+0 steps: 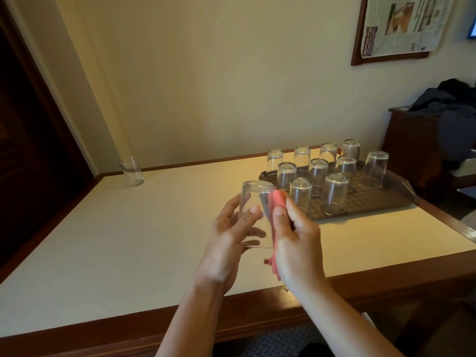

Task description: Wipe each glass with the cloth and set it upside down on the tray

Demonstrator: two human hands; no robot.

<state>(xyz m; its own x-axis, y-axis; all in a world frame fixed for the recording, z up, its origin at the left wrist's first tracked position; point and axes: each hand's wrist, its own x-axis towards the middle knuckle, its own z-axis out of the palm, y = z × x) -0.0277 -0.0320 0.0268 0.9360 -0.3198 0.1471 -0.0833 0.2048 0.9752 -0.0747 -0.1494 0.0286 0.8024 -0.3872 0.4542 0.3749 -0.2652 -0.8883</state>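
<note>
My left hand holds a clear glass upside down above the table, fingers curled round its side. My right hand grips a pink cloth and presses it against the right side of that glass. Several clear glasses stand upside down on a dark brown tray at the right of the table. One more glass stands upright alone at the table's far left corner.
The white table top has a wooden edge along the front. A wall runs behind it. A dark cabinet with clothes on top stands to the right of the tray.
</note>
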